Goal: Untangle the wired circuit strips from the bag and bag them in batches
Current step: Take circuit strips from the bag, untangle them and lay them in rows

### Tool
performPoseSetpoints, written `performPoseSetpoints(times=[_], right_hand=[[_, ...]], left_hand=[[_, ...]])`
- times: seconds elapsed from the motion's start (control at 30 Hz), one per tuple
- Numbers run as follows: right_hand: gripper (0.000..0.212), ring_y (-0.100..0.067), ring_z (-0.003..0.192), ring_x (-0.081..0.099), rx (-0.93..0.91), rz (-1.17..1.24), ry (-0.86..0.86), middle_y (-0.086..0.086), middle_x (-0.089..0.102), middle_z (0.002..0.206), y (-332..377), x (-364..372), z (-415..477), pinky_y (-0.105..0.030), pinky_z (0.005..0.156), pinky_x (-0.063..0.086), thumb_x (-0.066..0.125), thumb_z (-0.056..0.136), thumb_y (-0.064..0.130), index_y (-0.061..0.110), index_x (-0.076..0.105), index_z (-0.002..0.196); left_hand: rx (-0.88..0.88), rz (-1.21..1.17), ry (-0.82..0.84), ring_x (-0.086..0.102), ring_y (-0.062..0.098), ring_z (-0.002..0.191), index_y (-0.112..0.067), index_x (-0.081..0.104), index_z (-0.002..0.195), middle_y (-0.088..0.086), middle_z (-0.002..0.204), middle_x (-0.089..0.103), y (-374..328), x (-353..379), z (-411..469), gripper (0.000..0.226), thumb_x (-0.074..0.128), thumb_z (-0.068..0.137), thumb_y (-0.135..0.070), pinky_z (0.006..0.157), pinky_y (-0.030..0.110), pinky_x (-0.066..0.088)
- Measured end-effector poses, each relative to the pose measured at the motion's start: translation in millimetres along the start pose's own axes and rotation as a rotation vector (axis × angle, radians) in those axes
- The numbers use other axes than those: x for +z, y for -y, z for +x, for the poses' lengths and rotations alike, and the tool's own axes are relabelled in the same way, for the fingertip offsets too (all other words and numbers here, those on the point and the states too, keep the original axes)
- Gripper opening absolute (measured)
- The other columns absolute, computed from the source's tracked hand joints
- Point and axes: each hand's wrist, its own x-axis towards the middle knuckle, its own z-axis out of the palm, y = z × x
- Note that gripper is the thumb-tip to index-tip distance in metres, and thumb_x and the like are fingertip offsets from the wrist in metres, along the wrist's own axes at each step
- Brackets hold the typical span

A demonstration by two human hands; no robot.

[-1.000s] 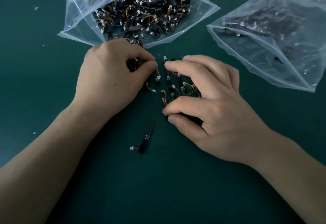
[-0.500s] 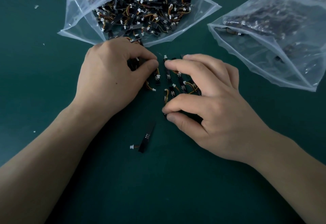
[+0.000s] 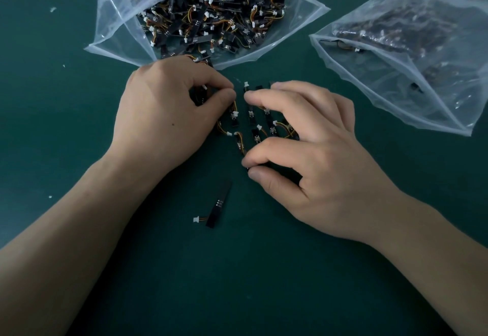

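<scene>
An open clear bag (image 3: 113,26) at the top centre holds a tangle of black circuit strips with orange-yellow wires and white plugs. Below its mouth lies a small cluster of strips (image 3: 254,124) on the green mat. My left hand (image 3: 169,113) curls over the cluster's left edge, thumb and forefinger pinching a strip. My right hand (image 3: 311,150) arches over the right side, fingers curled onto the strips and thumb pressed at the near end. One single strip (image 3: 217,207) lies apart, nearer to me.
A second clear bag (image 3: 412,53) with strips inside lies at the upper right, its mouth facing left. Small white flecks dot the dark green mat (image 3: 66,124) on the left.
Both hands stay over the cluster with only slight finger shifts. The single strip has not moved.
</scene>
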Motion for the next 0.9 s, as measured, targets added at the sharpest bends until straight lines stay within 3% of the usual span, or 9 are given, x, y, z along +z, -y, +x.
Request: performPoseSetpoints(times=[0.4, 0.6, 0.77, 0.9], right_hand=[[0.009, -0.022, 0.145, 0.040, 0.026, -0.003, -0.017, 0.002, 0.053, 0.150, 0.0, 0.6, 0.9, -0.037, 0.115, 0.020, 0.069, 0.098, 0.033, 0.030, 0.077, 0.095], [0.009, -0.022, 0.144, 0.042, 0.007, 0.000, -0.023, 0.003, 0.055, 0.148, 0.3, 0.4, 0.1, -0.040, 0.115, 0.023, 0.069, 0.097, 0.033, 0.029, 0.078, 0.095], [0.011, -0.018, 0.135, 0.050, 0.072, 0.014, -0.158, 0.005, 0.062, 0.136, -1.0, -1.7, -1.0, -0.039, 0.111, 0.027, 0.068, 0.096, 0.030, 0.025, 0.076, 0.091], [0.012, -0.018, 0.137, 0.048, 0.101, -0.012, -0.126, 0.006, 0.062, 0.137, -4.1, -3.9, -2.7, -0.037, 0.112, 0.024, 0.068, 0.094, 0.030, 0.026, 0.077, 0.086]], left_hand=[[-0.009, 0.004, -0.003, 0.068, 0.014, 0.089, -0.033, 0.082, 0.101, -0.011, 0.094, 0.074, -3.6, -0.1, -1.6, 0.017, 0.070, 0.093, -0.042, 0.085, 0.043, 0.056], [-0.008, 0.000, -0.008, 0.068, 0.011, 0.088, -0.034, 0.082, 0.100, -0.013, 0.093, 0.074, -3.0, 0.1, -1.2, 0.016, 0.070, 0.093, -0.041, 0.084, 0.040, 0.056], [-0.014, -0.003, -0.019, 0.067, 0.009, 0.088, -0.034, 0.081, 0.100, -0.015, 0.093, 0.073, -2.9, 0.9, -1.5, 0.014, 0.072, 0.093, -0.042, 0.085, 0.038, 0.056], [-0.017, 0.006, -0.015, 0.067, 0.010, 0.088, -0.035, 0.081, 0.100, -0.014, 0.093, 0.074, -3.8, 1.1, -2.2, 0.014, 0.071, 0.093, -0.042, 0.086, 0.040, 0.056]])
